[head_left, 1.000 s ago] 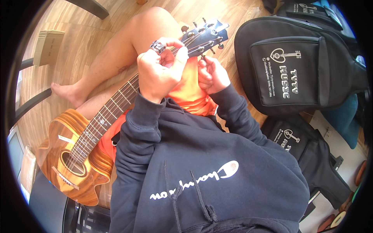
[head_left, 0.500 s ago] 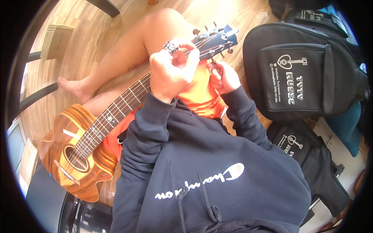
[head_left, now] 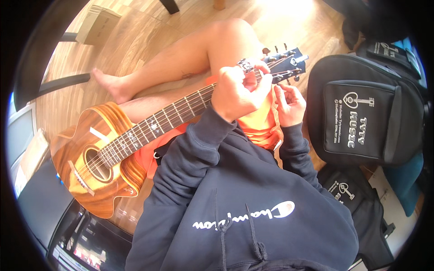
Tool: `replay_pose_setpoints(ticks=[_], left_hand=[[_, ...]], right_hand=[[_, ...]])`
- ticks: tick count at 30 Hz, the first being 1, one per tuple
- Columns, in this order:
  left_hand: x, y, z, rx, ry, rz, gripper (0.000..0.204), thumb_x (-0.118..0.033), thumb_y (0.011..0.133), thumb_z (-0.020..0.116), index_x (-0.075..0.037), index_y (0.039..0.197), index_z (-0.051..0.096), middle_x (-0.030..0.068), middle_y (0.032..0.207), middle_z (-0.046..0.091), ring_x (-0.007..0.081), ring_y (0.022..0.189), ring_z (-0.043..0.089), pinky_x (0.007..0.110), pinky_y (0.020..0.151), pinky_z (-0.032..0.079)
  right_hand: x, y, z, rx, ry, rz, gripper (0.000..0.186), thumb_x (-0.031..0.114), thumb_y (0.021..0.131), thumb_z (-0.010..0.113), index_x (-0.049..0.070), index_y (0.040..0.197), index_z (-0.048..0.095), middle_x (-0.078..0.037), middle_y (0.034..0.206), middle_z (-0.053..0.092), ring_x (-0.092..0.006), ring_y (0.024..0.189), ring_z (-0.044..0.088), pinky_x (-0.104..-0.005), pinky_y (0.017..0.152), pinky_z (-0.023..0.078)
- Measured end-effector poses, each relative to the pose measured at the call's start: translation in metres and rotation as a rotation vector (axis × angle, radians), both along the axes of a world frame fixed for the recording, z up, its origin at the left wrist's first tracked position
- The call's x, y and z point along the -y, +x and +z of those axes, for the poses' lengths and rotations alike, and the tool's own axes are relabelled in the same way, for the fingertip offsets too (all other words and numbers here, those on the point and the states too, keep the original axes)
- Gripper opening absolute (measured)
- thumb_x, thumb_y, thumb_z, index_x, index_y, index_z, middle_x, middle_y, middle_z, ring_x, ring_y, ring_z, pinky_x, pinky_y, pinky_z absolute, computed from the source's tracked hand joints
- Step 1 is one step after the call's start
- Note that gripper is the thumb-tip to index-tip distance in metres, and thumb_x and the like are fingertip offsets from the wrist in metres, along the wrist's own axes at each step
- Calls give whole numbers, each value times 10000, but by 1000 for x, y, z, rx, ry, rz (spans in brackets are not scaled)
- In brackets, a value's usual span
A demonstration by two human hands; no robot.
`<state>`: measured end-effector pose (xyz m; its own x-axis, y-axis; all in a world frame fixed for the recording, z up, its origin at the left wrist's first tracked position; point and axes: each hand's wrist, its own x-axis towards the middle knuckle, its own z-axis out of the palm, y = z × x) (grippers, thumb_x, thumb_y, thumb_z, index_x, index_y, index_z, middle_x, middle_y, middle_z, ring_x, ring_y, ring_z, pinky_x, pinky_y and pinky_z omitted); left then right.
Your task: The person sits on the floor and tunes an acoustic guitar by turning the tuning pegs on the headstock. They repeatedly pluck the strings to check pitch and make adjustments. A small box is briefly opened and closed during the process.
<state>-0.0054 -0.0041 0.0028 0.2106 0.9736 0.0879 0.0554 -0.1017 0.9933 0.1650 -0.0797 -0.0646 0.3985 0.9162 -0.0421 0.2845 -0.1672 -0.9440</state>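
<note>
A glossy wooden acoustic guitar (head_left: pixel 83 162) lies slanted across my lap, over orange shorts, its dark headstock (head_left: pixel 296 58) at upper right. My left hand (head_left: pixel 242 95), wearing a chunky silver ring, is closed in a pinch on a string at the top of the neck, hiding part of it. My right hand (head_left: pixel 289 104) is curled just below the headstock's lower tuning pegs, fingertips together; what they grip is too small to make out. A small white strip (head_left: pixel 98 133) lies on the guitar body.
Black padded bags (head_left: pixel 364 117) with printed logos crowd the right side, beside a teal object (head_left: pixel 402 180). A cardboard box (head_left: pixel 97 25) and dark chair-like legs (head_left: pixel 63 79) are at upper left. My bare leg (head_left: pixel 167 63) is bent on the wooden floor (head_left: pixel 298 18).
The whole scene has shifted right in the picture, with the headstock and both hands lower. My hands keep much the same grip at the top of the guitar.
</note>
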Motion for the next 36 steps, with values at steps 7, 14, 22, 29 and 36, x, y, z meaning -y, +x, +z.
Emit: replay_pose_setpoints(ticks=[7,14,22,29,36], left_hand=[[0,-6,2,-8,-4,-6,84,-14,816,699,-17,886,653,-83,541,424,-19,507,337,202,455,245],[-1,-5,-4,54,-37,3,92,-12,817,695,-6,895,647,-87,549,429,-17,514,344,198,465,256],[-3,-6,3,43,-79,-4,91,-9,821,697,1,898,648,-85,560,442,-16,525,352,197,473,262],[-1,-7,-2,65,-49,-11,69,-8,827,691,1,881,648,-87,559,439,-17,523,348,196,474,262],[1,-7,2,47,-77,-3,63,-5,828,690,6,872,646,-85,565,454,-17,527,354,193,478,263]], right_hand=[[-7,18,4,-563,-445,-2,235,235,1006,561,24,978,663,-13,610,582,-62,492,508,-212,460,399],[1,10,-7,-326,-233,92,304,266,1017,526,-4,1062,657,-14,713,626,-90,555,532,-239,540,433],[0,-10,9,-215,-124,-176,224,168,944,664,-22,1062,667,5,616,593,-47,480,498,-196,477,379],[-6,21,4,-873,-381,-46,186,118,942,646,-24,1061,630,-7,648,603,-45,488,491,-203,467,383],[-3,-9,8,-232,-193,-22,291,303,1004,550,29,932,619,1,523,494,-77,394,435,-229,380,337]])
